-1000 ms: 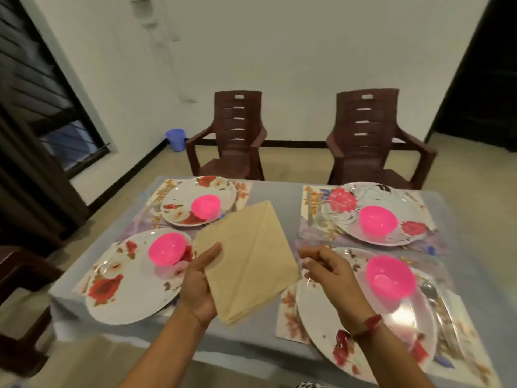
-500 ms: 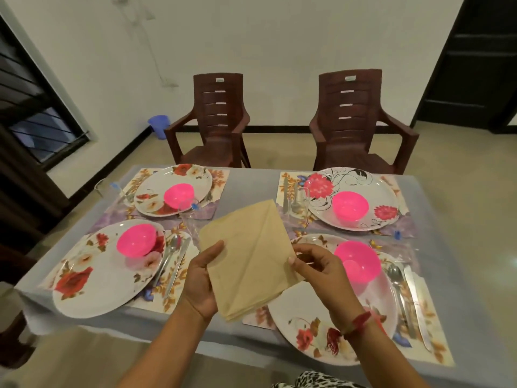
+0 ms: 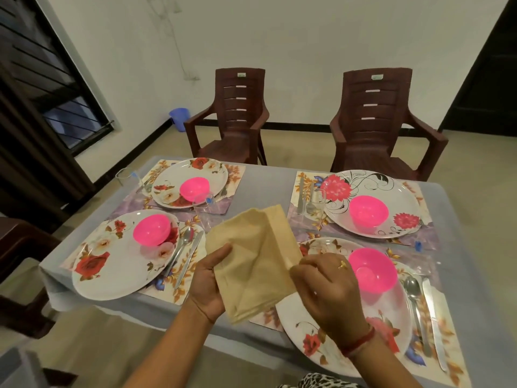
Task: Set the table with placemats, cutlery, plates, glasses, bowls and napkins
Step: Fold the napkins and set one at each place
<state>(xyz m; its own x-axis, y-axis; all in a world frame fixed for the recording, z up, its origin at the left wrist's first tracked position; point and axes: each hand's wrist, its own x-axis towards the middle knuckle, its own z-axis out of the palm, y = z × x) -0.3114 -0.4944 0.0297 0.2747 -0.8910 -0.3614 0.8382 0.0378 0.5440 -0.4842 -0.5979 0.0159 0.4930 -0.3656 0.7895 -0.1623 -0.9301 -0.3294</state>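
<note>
- right hand (image 3: 327, 292) has closed in from the side; a second ago it hung apart from the cloth. it now pinches the right edge of the top napkin (image 3: 275, 233), and that layer lifts off the pile.
- left hand (image 3: 208, 281) grips the folded napkins (image 3: 251, 292) from the left, thumb on top. fingers beneath are hidden. pile is held in the air over the near side of the table (image 3: 265, 180), between the two near places.
- all four places show plate, pink bowl and cutlery. no napkin lies at any of them. judgement: napkins are the last item, none set down yet.
- risk: layers cling. a quick pull may drag the second napkin along, or shake the top one open so it lands loose instead of folded.
- risk: left hand holds the left side only. if the thumb eases while the right hand tugs, the whole pile may slide out onto the near right plate (image 3: 335, 345) or off the table edge.
- risk: clear glass (image 3: 205, 208) stands just behind the pile and is hard to see. a swing of cloth toward the far left place could tip it.
- risk: bowl (image 3: 372, 268) sits just beside the right hand. a wide sweep to the right could knock it.
</note>
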